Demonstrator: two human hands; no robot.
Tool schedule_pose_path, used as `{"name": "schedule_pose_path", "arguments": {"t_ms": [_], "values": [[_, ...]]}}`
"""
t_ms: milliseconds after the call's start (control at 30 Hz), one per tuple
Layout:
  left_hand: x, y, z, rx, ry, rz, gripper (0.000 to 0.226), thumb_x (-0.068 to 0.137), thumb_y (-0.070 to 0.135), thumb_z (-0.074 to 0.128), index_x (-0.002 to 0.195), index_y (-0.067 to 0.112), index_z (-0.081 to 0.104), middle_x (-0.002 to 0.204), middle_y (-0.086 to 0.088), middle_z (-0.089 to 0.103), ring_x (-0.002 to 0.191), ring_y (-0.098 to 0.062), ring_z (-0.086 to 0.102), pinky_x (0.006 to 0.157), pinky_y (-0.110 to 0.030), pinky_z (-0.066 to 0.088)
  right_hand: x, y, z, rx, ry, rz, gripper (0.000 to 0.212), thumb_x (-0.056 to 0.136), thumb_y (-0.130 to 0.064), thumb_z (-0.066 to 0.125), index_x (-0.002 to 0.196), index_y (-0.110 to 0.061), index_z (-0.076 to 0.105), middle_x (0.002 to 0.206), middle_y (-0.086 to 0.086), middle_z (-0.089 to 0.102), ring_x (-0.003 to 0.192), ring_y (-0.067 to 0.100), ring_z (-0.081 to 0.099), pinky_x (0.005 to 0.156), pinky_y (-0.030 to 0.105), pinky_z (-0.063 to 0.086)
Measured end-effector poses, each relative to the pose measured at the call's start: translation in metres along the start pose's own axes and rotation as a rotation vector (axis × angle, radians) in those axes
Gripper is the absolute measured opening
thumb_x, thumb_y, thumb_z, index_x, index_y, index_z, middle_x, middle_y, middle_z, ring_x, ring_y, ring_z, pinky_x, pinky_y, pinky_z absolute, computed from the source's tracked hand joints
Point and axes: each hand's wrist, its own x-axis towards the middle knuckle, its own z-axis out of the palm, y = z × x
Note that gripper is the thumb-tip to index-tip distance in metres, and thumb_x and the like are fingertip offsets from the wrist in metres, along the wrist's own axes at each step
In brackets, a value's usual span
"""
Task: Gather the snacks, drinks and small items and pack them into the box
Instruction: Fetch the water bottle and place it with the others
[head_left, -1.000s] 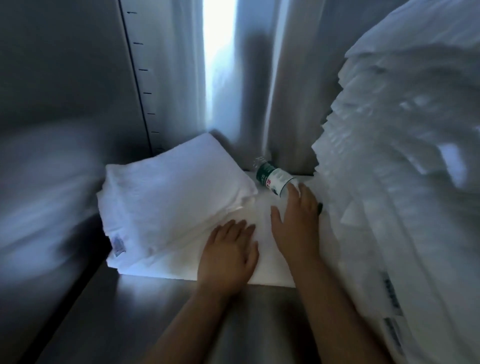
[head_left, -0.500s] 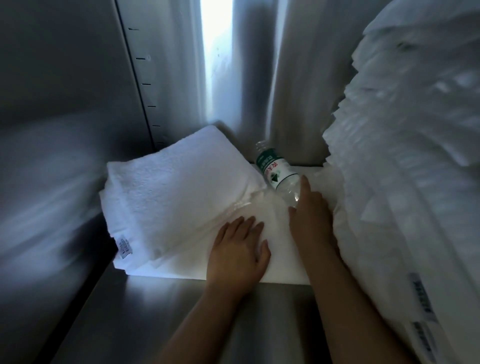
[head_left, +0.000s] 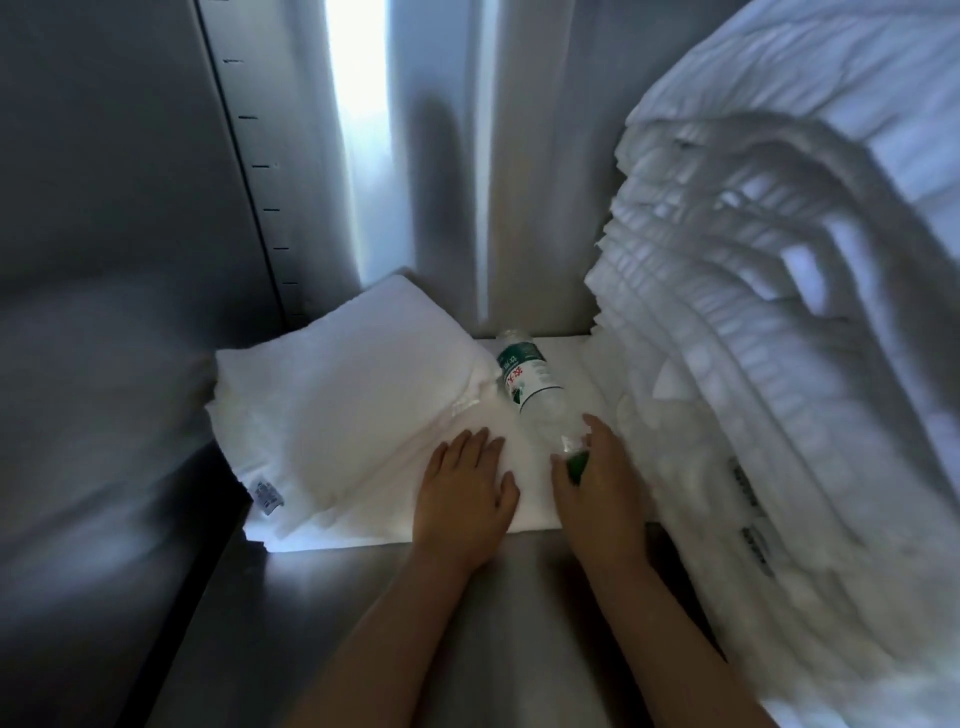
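Left grip (head_left: 467, 488) flat — right grip (head_left: 597, 483) curled.

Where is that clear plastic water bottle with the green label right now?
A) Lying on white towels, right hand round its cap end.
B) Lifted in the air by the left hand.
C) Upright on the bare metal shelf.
A: the clear plastic water bottle lies on its side on the white towels, right hand curled round its cap end, left hand flat beside it.
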Motion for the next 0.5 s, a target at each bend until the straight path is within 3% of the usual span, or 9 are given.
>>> {"name": "schedule_pose_path", "arguments": {"t_ms": [100, 167, 333, 500], "values": [[-0.008, -0.005, 0.002, -0.023, -0.015, 0.02, 0.054, 0.097, 0.041, 0.029, 0.145, 0.016, 0.033, 0.15, -0.004, 0.036, 0.139, -0.018, 0.029, 0.115, -0.034, 0.014, -0.011, -0.01, -0.02, 0.096, 0.095, -0.006, 0.044, 0.085, -0.026, 0.066, 0.124, -0.023, 0.046, 0.114, -0.007, 0.052, 0.099, 0.001, 0.05, 0.076, 0.002, 0.035], [-0.012, -0.007, 0.001, -0.087, -0.015, -0.003, 0.058, 0.098, 0.042, 0.032, 0.148, 0.017, 0.023, 0.153, -0.003, 0.029, 0.14, -0.016, 0.024, 0.115, -0.029, 0.008, -0.01, -0.023, -0.037, 0.144, 0.161, -0.045, 0.038, 0.085, -0.029, 0.066, 0.118, -0.026, 0.047, 0.105, -0.013, 0.051, 0.089, -0.006, 0.048, 0.069, -0.002, 0.037], [-0.021, -0.001, -0.007, -0.291, -0.03, -0.08, 0.077, 0.093, 0.048, 0.043, 0.15, 0.02, -0.001, 0.158, -0.001, 0.008, 0.143, -0.013, 0.013, 0.113, -0.025, 0.002, 0.002, -0.063, -0.079, 0.093, 0.243, -0.189, 0.024, 0.088, -0.038, 0.059, 0.109, -0.026, 0.053, 0.095, -0.009, 0.056, 0.076, 0.003, 0.054, 0.065, 0.023, 0.046], [-0.031, 0.012, -0.015, -0.463, 0.012, -0.029, 0.087, 0.087, 0.049, 0.057, 0.15, 0.022, 0.003, 0.157, 0.003, 0.014, 0.141, -0.012, 0.018, 0.117, -0.031, 0.013, 0.008, -0.088, -0.097, 0.076, 0.173, -0.202, 0.035, 0.091, -0.046, 0.051, 0.115, -0.021, 0.057, 0.101, -0.007, 0.058, 0.078, 0.006, 0.054, 0.067, 0.029, 0.048]]}}
